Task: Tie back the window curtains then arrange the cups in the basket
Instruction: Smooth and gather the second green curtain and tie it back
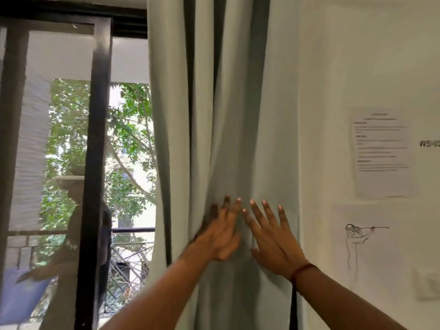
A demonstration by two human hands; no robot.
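Beside the window, at the wall's edge, the pale grey-green curtain [226,115] hangs gathered into deep upright folds; it is drawn off the glass and bunched between the dark window frame [95,139] and the white wall [357,67]. We have both hands on it, side by side, low in the view. Our left hand [220,236] lies on the middle folds with its fingers straight and spread, gripping nothing; its outer edge is smeared by blur. Our right hand [271,244] lies just beside it, palm to the cloth, fingers fanned wide and likewise holding nothing; the nearest fingertips of the two hands come close together, and the cloth puckers slightly above them. A dark red band [302,270] circles our right wrist.

Through the glass we see leafy trees [128,129] and a black balcony railing [133,229]. On the wall to our right hangs a printed sheet [383,153], its text too blurred to read; below it is a thin line drawing [357,239]; a label [429,143] beginning "WS" is cut off at the edge; a pale switch plate [428,284] sits lower down.
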